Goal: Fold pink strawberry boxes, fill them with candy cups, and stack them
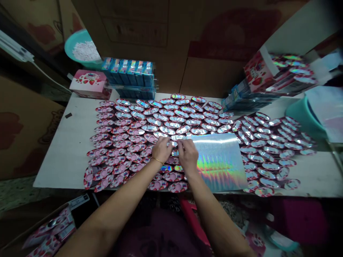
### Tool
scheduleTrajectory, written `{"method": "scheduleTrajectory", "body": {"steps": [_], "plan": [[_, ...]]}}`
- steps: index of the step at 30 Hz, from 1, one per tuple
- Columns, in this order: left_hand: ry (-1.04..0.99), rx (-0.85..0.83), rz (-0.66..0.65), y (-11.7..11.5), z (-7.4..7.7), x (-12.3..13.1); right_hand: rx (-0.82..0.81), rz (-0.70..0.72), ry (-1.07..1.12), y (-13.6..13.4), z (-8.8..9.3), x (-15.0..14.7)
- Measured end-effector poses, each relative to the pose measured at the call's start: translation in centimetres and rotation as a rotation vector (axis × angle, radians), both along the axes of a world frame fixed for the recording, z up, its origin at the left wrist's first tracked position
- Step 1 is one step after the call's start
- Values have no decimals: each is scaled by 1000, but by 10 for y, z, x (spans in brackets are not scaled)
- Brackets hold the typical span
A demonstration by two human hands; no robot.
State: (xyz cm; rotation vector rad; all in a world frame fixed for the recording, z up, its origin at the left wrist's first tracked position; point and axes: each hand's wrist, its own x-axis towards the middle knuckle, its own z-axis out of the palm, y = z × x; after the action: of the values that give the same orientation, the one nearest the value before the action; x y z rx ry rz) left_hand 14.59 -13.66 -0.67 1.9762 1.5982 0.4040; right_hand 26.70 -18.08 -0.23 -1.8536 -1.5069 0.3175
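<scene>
Glossy holographic foil sheet, shiny, perhaps card, pink packets, matt white tabletop.

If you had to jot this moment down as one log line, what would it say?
left hand: fingers on pink packs | right hand: at holographic sheet edge | table: packs in overlapping rows

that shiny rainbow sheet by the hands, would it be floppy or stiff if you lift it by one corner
Probably floppy: the holographic sheet looks very thin and lies flat on the table beside the right hand. It likely weighs little, so a nudge could slide it over the overlapping pink packets. Its glossy face may be slippery and easily creased.
</scene>
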Motion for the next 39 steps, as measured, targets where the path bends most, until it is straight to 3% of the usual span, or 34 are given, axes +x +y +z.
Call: {"method": "scheduleTrajectory", "body": {"steps": [3, 8, 12, 16, 19, 25, 31, 39], "plan": [[-99, -55, -104, 5, -3, 33, 0, 49, -190, 12, 3, 50], [-44, -186, -65, 24, -16, 76, -110, 283, -418, 32, -28, 105], [-1, -158, -4, 21, -18, 81, -48, 299, -407, 25, -48, 107], [2, -76, -106, 8, -16, 79, 45, 289, -344, 17, -56, 107], [75, -72, -175, 5, -15, 80, 52, 306, -346, 16, -55, 111], [97, -74, -169, 6, -17, 81, 24, 440, -392, 4, -45, 120], [76, -46, -172, 3, -22, 80, -58, 280, -529, 6, -42, 116], [117, -24, -191, 2, -24, 80, -46, 438, -594, 0, -42, 119]]}}
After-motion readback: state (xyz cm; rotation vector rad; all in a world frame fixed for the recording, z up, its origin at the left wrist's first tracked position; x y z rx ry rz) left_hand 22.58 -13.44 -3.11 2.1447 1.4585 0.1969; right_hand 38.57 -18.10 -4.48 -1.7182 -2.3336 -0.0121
